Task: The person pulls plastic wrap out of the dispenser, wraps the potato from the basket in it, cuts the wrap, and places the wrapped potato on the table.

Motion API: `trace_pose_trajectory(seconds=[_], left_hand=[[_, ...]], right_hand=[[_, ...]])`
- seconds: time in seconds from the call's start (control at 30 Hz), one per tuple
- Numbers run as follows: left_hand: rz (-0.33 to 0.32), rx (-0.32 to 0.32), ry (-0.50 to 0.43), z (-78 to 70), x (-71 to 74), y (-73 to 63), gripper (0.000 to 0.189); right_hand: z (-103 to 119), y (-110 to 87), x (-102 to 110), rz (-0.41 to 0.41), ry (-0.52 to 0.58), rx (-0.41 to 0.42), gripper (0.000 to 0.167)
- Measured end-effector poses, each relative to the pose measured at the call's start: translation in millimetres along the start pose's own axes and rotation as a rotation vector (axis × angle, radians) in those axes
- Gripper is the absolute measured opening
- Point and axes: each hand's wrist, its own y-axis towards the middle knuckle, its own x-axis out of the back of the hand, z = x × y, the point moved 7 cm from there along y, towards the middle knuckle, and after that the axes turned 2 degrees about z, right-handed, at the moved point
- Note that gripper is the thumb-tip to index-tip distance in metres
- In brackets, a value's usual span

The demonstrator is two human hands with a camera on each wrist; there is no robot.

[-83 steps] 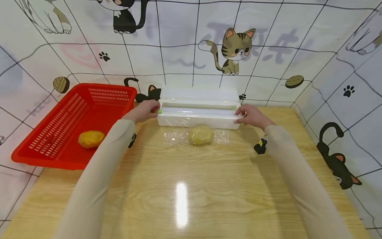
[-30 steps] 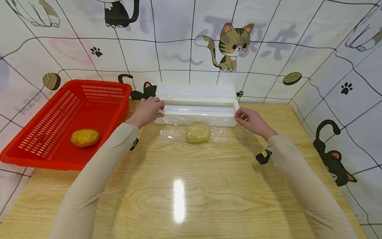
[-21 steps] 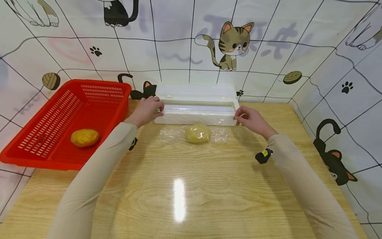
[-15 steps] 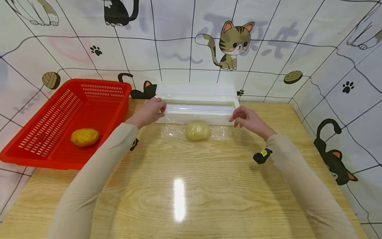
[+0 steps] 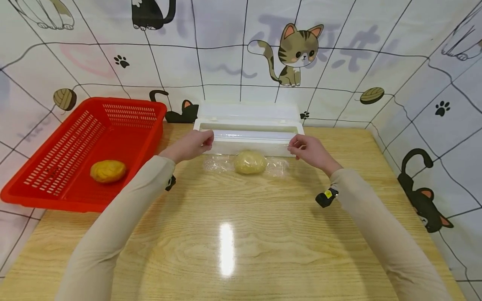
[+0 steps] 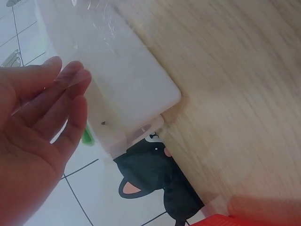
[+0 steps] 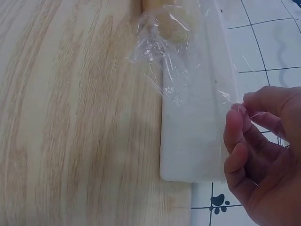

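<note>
A white cling film dispenser (image 5: 248,146) lies at the back of the table, lid raised, with a roll of film (image 5: 252,134) inside. Over its left front part, my left hand (image 5: 193,144) pinches clear cling film (image 6: 80,77) between thumb and fingertips. My right hand (image 5: 306,150) pinches the film near the right end; a thin stretched edge shows at its fingertips in the right wrist view. Directly before the dispenser sits a pale yellow, rounded lump (image 5: 250,162) in clear film, whose crinkled ends spread out to both sides. A green slider (image 6: 88,136) shows beyond the left fingers.
A red perforated basket (image 5: 128,138) stands at the left, holding a deeper yellow oval lump (image 5: 108,171). The wooden table (image 5: 263,234) reaches a cat-printed wall covering (image 5: 226,67) behind the dispenser and at the right.
Both hands have shifted inward along the dispenser from its two ends. The left hand has come down in front of the roll, and both now pinch the film.
</note>
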Motion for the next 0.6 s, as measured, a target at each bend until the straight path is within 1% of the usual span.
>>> trace_pose_trajectory(seconds=[0.13,0.27,0.37,0.5,0.6], left_hand=[[-0.005,-0.022,-0.005,1.1,-4.1,-2.5,0.014],[-0.04,-0.034,-0.01,6.6,-7.4,-5.2,0.016],[-0.064,-0.042,-0.046,9.7,-9.3,-6.3,0.013],[-0.071,-0.025,-0.109,12.5,-12.4,-5.9,0.009],[-0.067,-0.008,-0.121,13.4,-15.9,-4.7,0.013]], right_hand=[[-3,-2.0,2,-0.025,-0.003,-0.011,0.013],[-7,-3.2,4,-0.067,-0.024,-0.02,0.015],[-10,-3.8,5,-0.092,-0.011,-0.042,0.015],[-11,-4.4,4,-0.09,0.022,-0.059,0.016],[-8,-6.0,2,-0.069,0.039,-0.061,0.016]])
